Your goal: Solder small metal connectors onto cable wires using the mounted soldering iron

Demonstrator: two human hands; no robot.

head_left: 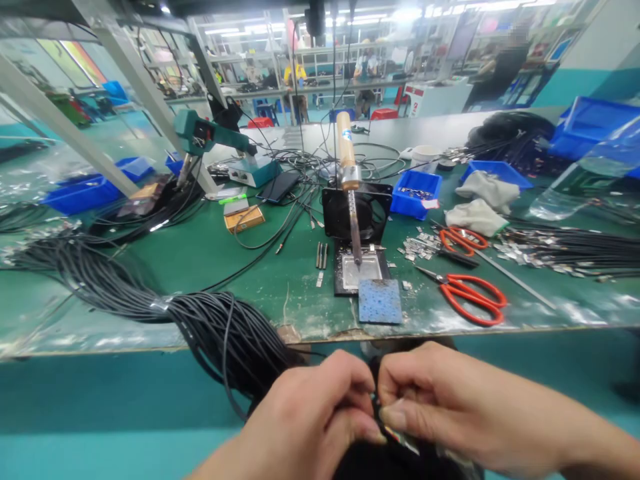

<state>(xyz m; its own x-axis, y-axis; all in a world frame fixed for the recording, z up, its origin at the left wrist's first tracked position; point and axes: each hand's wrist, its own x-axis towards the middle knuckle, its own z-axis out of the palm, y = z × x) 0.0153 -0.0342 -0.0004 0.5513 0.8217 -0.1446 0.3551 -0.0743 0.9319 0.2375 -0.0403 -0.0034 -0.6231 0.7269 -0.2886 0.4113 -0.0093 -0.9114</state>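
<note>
My left hand (320, 407) and my right hand (440, 400) are close together below the table's front edge, both with fingers pinched. Between them runs a thin black cable, with small coloured wires and a silvery end (407, 443) showing under my right thumb. Much of the cable is hidden by the fingers and blends with dark cloth below. A thick bundle of black cables (230, 333) hangs over the table edge to the left of my left hand. Beyond the hands lies a blue sponge (380, 301) at the edge, under a soldering iron (353, 227) with a wooden handle.
On the green table (300, 300) are red-handled scissors (475, 300), a second red-handled pair (463, 240), a black fan (357, 213), a blue parts bin (416, 193), white gloves (475, 217) and more cables (575, 250) at right. A green tool (213, 133) stands at back left.
</note>
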